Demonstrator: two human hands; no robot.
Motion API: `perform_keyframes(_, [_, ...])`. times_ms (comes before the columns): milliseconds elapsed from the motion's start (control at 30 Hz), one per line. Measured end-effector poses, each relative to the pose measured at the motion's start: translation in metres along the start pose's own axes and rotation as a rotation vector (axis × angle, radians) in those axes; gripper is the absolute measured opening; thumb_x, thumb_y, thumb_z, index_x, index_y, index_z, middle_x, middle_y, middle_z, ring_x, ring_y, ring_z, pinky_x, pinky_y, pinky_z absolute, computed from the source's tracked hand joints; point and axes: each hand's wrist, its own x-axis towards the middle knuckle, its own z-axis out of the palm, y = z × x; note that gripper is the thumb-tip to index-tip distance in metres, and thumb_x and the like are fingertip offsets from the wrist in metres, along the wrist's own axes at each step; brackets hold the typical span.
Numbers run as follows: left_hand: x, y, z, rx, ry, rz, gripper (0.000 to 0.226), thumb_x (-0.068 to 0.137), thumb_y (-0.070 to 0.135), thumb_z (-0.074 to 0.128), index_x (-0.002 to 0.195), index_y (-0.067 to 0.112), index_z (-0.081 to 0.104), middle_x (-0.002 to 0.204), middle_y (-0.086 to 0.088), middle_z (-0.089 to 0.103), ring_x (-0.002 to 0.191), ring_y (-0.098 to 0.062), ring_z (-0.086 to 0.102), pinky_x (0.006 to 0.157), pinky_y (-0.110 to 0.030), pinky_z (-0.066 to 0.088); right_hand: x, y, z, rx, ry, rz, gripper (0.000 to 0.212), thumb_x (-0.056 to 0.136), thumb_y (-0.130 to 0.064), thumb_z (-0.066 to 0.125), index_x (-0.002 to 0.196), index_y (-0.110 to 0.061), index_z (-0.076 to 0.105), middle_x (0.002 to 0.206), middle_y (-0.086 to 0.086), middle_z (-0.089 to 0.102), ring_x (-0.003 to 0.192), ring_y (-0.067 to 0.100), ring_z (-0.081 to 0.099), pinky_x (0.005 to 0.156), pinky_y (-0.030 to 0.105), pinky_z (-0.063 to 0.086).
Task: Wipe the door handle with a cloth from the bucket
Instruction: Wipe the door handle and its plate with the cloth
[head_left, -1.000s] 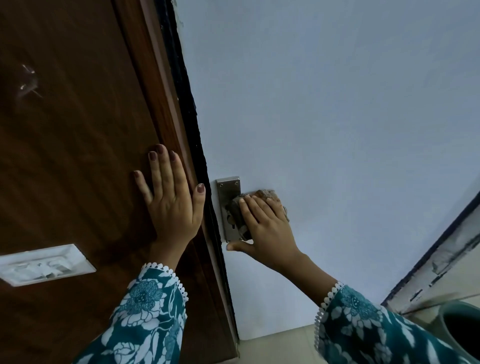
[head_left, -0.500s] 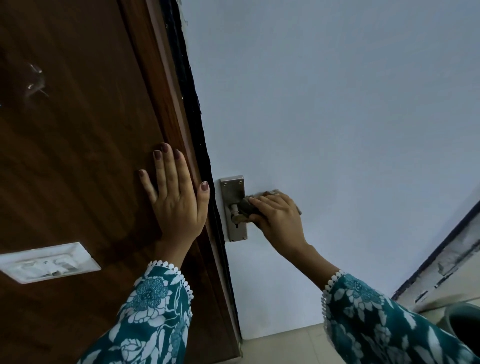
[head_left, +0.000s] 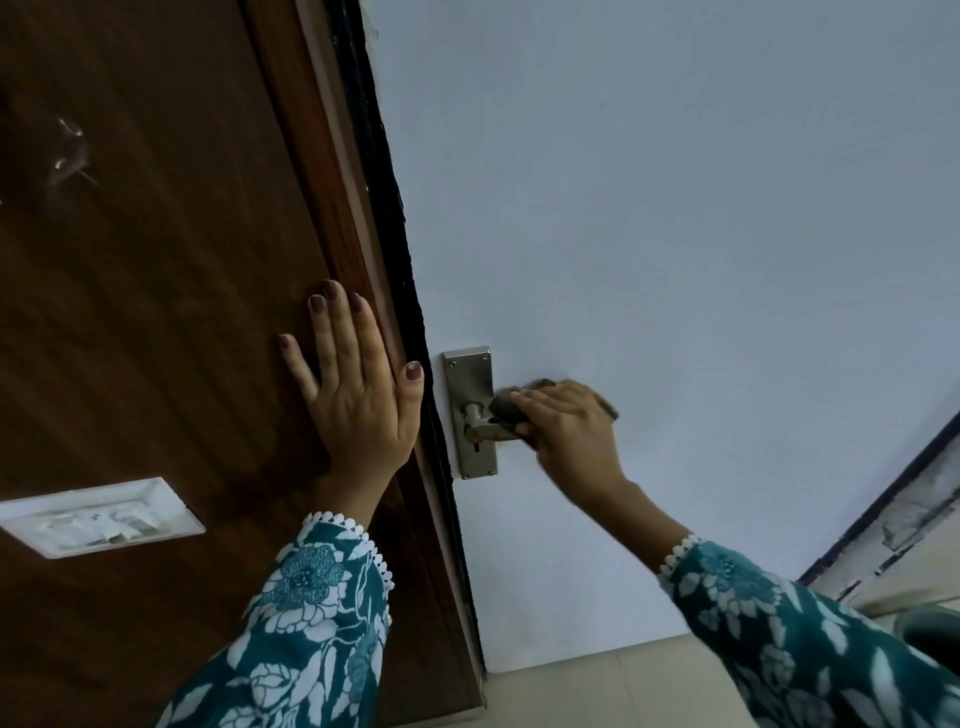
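Head view, single entry. My left hand (head_left: 358, 395): flat and open, fingers spread, palm pressed on the brown wooden panel (head_left: 156, 312) just beside its right edge; dark polish on the nails; nothing in its grip. My right hand (head_left: 566, 421): grip closed over a dark cloth (head_left: 506, 410), which is bunched around the door handle (head_left: 485, 427); the cloth shows at my fingertips and again as a small edge past my knuckles. Door handle: metal lever, only its inner stub visible between the cloth and the plate; the rest is covered by cloth and hand. Backplate (head_left: 467, 379): upright brushed-metal rectangle with screws at the corners and a keyhole below the lever, mounted on the pale blue-grey door (head_left: 675, 234) close to its left edge. Dark gap (head_left: 384, 182): black strip running between the wooden panel and the pale door, top to bottom. Switch plate (head_left: 98, 517): white, set into the wooden panel at lower left, well apart from my left hand. Sleeves (head_left: 311, 623): teal with white floral print and scalloped white trim at both wrists. Floor (head_left: 597, 686): light tiles at the bottom, below the door. Lower right corner: a rounded grey-green rim (head_left: 935, 629), partly cut off by the frame, too little visible to identify. Right edge: a dark-edged, worn pale frame (head_left: 904, 514) running diagonally.
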Motion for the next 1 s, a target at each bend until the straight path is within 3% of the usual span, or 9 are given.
perform_keyframes(133, [0.0,0.004,-0.006,-0.047,-0.02,-0.012,0.063,0.099,0.04,0.019,0.148,0.001,0.012,0.152,-0.016,0.014,0.146,-0.019,0.0,0.116,-0.048,-0.006,0.002,-0.026,0.018,-0.035,0.014,-0.094,0.034,0.068,-0.003,0.079,0.102,-0.007,0.075,0.097,0.006,0.077,0.09,0.024,0.071,0.086,0.037,0.054])
perform_keyframes(267, [0.01,-0.003,-0.01,-0.082,-0.024,0.054,0.062,0.099,0.039,0.023,0.15,0.007,0.009,0.157,-0.015,0.013,0.147,-0.02,0.001,0.114,-0.05,-0.011,-0.008,0.006,0.007,-0.045,0.028,-0.09,0.03,0.075,-0.008,0.076,0.105,-0.007,0.073,0.103,0.007,0.075,0.095,0.024,0.07,0.091,0.042,0.052])
perform_keyframes(400, [0.023,-0.008,-0.003,0.052,0.069,0.074,0.063,0.099,0.037,0.027,0.15,0.008,0.005,0.154,-0.018,0.022,0.146,-0.02,0.002,0.114,-0.052,-0.01,-0.018,0.033,-0.005,-0.065,0.046,-0.015,0.03,0.077,-0.006,0.074,0.107,-0.006,0.072,0.105,0.009,0.074,0.099,0.026,0.069,0.094,0.043,0.05])
perform_keyframes(633, [0.019,-0.005,0.005,0.082,0.138,0.078,0.062,0.099,0.035,0.027,0.149,0.004,0.009,0.148,-0.024,0.032,0.146,-0.028,0.014,0.114,-0.055,0.0,-0.008,-0.025,0.033,-0.083,0.095,-0.085,0.037,0.073,0.001,0.075,0.109,-0.005,0.071,0.105,0.008,0.075,0.099,0.026,0.069,0.092,0.039,0.051])
perform_keyframes(700, [0.018,-0.006,0.005,0.072,0.141,0.08,0.062,0.099,0.034,0.028,0.149,0.004,0.01,0.147,-0.026,0.033,0.147,-0.024,0.008,0.114,-0.055,-0.001,-0.01,-0.02,0.031,-0.085,0.093,-0.093,0.036,0.077,0.0,0.072,0.113,-0.006,0.069,0.108,0.007,0.073,0.103,0.025,0.067,0.095,0.039,0.049])
perform_keyframes(867, [0.017,-0.007,0.005,0.059,0.138,0.062,0.06,0.099,0.033,0.027,0.149,0.005,0.011,0.149,-0.024,0.032,0.147,-0.021,0.004,0.114,-0.055,0.0,-0.024,0.024,0.011,-0.053,0.115,-0.005,0.036,0.079,-0.005,0.071,0.115,-0.005,0.068,0.11,0.008,0.072,0.107,0.026,0.065,0.098,0.039,0.044])
perform_keyframes(1000, [0.017,-0.004,0.006,0.056,0.145,0.069,0.061,0.098,0.032,0.029,0.149,0.003,0.012,0.148,-0.026,0.032,0.143,-0.033,0.018,0.112,-0.057,0.003,-0.024,0.024,0.011,-0.058,0.136,0.045,0.035,0.078,-0.001,0.068,0.114,-0.004,0.068,0.11,0.009,0.071,0.105,0.029,0.065,0.095,0.042,0.047])
